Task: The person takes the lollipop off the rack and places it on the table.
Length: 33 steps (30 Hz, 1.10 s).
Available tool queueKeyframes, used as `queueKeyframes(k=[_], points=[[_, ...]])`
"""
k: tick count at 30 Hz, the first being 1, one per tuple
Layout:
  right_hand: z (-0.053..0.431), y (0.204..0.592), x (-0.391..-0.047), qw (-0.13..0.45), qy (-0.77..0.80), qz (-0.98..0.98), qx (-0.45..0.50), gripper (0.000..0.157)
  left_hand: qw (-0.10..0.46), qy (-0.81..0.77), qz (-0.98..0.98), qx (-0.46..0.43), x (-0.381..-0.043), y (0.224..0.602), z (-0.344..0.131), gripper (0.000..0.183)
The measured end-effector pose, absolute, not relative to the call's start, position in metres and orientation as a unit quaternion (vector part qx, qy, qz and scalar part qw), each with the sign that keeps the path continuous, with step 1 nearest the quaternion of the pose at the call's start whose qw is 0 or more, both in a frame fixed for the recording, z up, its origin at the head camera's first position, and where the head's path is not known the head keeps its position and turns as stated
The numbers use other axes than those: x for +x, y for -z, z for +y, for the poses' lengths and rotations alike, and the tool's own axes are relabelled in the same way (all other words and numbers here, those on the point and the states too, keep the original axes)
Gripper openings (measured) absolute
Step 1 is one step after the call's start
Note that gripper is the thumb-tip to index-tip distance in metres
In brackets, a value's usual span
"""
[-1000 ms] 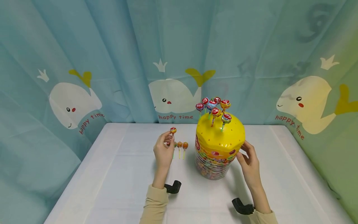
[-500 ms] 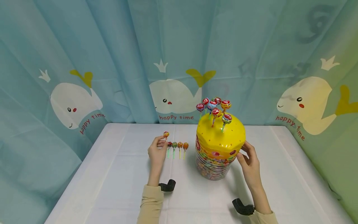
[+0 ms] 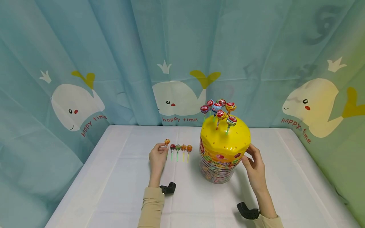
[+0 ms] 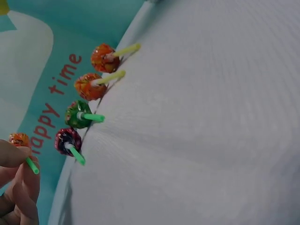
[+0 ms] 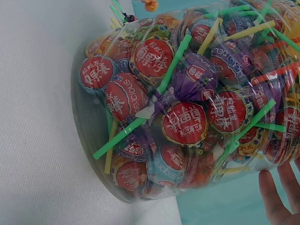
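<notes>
My left hand (image 3: 157, 158) pinches a lollipop (image 3: 167, 141) by its stick, just under the orange wrapped head. In the left wrist view its green stick (image 4: 32, 165) pokes out below the thumb. Beside it lies a row of lollipops: a dark red one (image 3: 172, 147), a green one (image 3: 178, 148) and two orange ones, the nearer (image 3: 183, 148) and the end one (image 3: 189, 148). My right hand (image 3: 254, 167) rests against the right side of a clear candy jar (image 3: 216, 171), fingers at the edge of its yellow lid (image 3: 228, 139).
Several lollipops stand upright in the lid's holes, among them a green-wrapped one (image 3: 231, 120). More lollipops (image 5: 185, 123) fill the jar. A white cloth (image 3: 119, 183) covers the table, and a blue curtain (image 3: 114, 38) with whale prints hangs behind.
My left hand has moved left and lower with the lollipop, from over the row to its left end, uncovering the dark red and green lollipops. My right hand stays at the jar.
</notes>
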State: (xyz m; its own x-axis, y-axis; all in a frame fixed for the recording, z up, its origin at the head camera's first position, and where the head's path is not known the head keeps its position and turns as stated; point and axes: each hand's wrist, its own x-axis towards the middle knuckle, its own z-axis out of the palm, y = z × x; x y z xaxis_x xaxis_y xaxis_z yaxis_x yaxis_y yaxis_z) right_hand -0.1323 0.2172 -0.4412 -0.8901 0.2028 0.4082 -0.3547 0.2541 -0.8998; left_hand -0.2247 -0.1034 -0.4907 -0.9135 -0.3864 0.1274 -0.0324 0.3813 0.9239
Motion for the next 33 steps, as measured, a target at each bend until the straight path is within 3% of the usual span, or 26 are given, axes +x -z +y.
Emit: queueKeyframes(k=[19,33], points=[[0.218,0.441,-0.133,0.232,-0.608,-0.758,0.053,0.047,0.120,0.498,-0.848,0.137,-0.226,0.497,-0.110,0.026],[0.217,0.441,-0.133,0.228,-0.610,-0.758,0.049,0.047,0.144,0.458,-0.869,0.122,-0.229,0.502,-0.108,0.025]])
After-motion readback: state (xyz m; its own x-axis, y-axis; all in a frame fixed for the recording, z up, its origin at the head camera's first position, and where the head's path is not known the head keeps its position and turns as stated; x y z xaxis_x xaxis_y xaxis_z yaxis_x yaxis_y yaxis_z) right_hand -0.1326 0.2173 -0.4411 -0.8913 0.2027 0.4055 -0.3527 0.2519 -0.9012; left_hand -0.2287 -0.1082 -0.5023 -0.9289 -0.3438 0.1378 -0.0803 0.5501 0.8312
